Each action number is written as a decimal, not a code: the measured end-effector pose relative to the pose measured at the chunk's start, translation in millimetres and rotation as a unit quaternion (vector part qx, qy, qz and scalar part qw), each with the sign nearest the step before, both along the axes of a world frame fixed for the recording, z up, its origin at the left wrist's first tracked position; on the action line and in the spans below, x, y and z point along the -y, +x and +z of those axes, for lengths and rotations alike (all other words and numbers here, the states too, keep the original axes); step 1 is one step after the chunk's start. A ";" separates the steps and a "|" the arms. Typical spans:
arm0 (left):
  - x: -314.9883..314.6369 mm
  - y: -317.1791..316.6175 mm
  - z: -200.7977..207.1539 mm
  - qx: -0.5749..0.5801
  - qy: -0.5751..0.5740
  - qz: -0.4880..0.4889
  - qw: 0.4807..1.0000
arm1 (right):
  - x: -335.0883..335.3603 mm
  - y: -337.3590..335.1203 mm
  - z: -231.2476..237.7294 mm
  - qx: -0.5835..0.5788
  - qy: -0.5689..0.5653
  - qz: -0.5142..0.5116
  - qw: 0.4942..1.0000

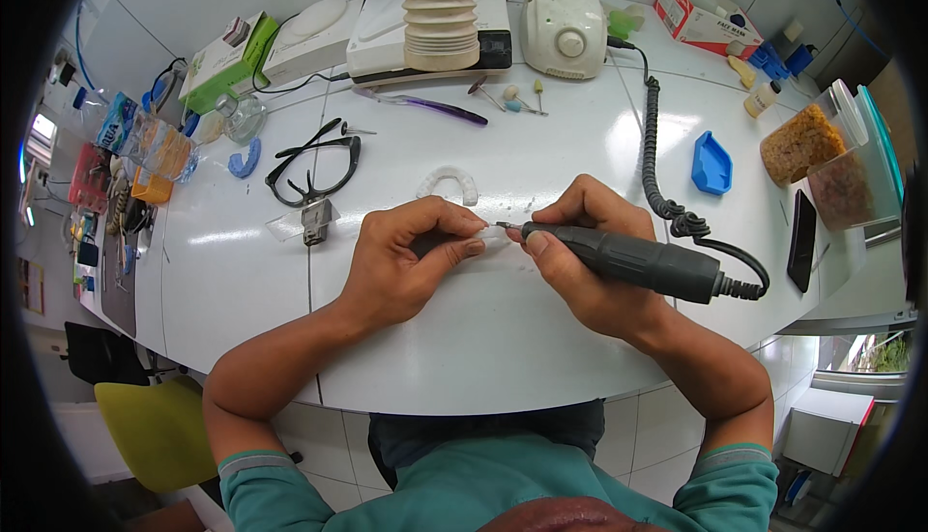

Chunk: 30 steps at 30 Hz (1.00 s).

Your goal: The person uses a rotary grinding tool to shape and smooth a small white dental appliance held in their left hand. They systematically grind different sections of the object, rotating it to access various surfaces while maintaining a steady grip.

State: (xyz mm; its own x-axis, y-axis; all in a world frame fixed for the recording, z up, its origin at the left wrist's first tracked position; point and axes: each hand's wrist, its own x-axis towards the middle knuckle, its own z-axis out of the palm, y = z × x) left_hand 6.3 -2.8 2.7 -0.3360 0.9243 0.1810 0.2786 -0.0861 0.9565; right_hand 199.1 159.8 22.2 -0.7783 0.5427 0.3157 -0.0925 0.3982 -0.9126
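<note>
My right hand (601, 266) is wrapped round a black rotary handpiece (628, 259), its thin metal bur pointing left. A coiled black cord (652, 145) runs from the handpiece's rear toward the back of the table. Thumb and fingers of my left hand (411, 257) are pinched together right at the bur's tip. Whatever they hold there is small and pale, mostly covered by the fingers, and I cannot make out its kind. Just beyond my hands lies a white horseshoe-shaped dental arch (448, 182), touched by neither. Small dark specks dot the table near the bur.
Black-framed glasses (333, 167) and a small metal block (316, 221) lie at left. Behind stand a ribbed beige suction hose (440, 10) and a cream control box (564, 29). A blue tray (712, 163), a phone (801, 242) and plastic tubs (851, 160) sit on the right.
</note>
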 end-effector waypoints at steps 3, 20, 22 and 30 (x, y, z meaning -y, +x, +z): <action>0.0 0.3 0.6 0.004 -0.002 0.000 1.000 | -0.3 0.2 0.0 0.002 0.003 0.000 1.000; 1.5 -0.8 4.4 0.008 -0.038 -0.004 0.999 | -0.5 0.1 -0.1 0.012 0.001 0.003 1.000; 1.6 -1.1 5.4 0.003 -0.042 -0.004 0.999 | -0.4 0.1 0.0 0.012 0.001 0.004 1.000; 0.9 -0.6 5.8 0.011 -0.041 -0.006 0.999 | -0.1 0.7 -0.1 0.011 -0.002 0.007 1.000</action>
